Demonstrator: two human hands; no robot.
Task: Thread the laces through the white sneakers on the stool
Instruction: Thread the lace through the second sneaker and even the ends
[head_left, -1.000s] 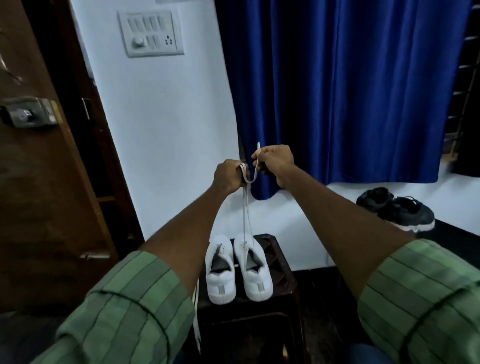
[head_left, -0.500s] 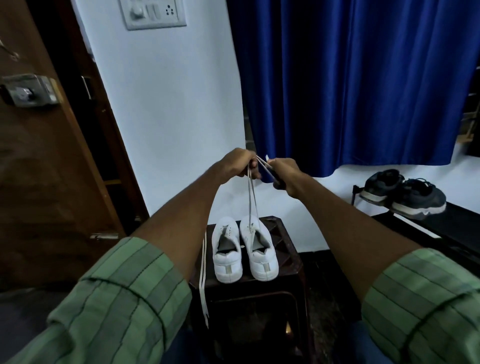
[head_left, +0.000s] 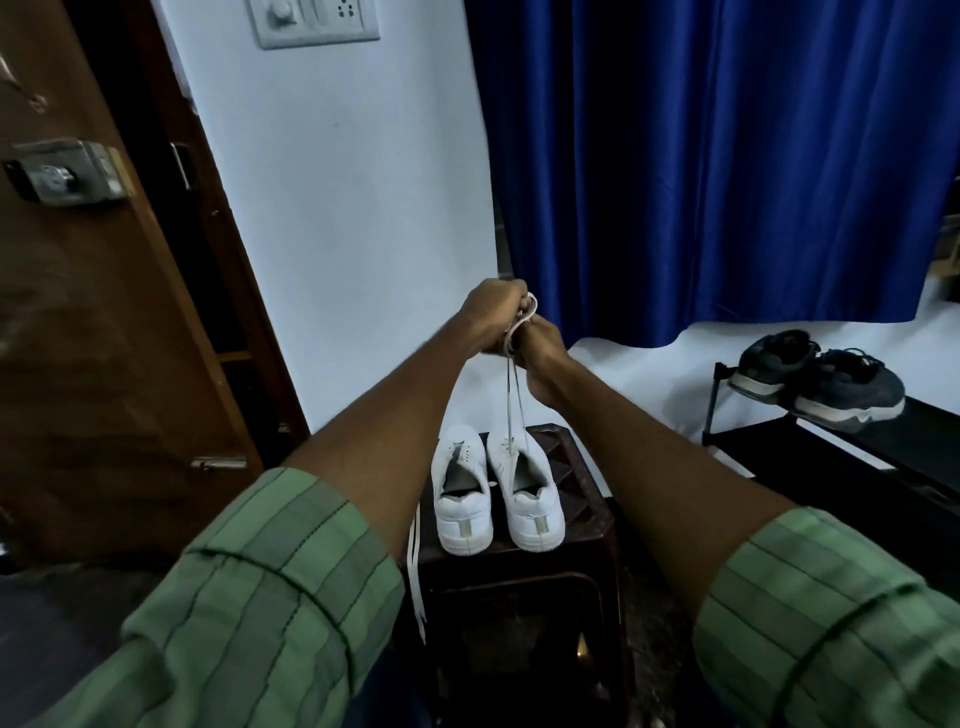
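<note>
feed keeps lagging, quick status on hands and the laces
Both hands raised together, left hand and right hand gripping the lace running taut down to the right sneaker. Left sneaker unlaced; spare lace hangs off the stool. Nothing in the way.

The left hand (head_left: 491, 317) and the right hand (head_left: 540, 345) are now pressed together, where a moment ago they held the lace (head_left: 514, 400) a little apart. The right hand sits lower than before, below the left fingers (head_left: 511, 306), and the lace ends now bunch into a small loop between both hands.
</note>
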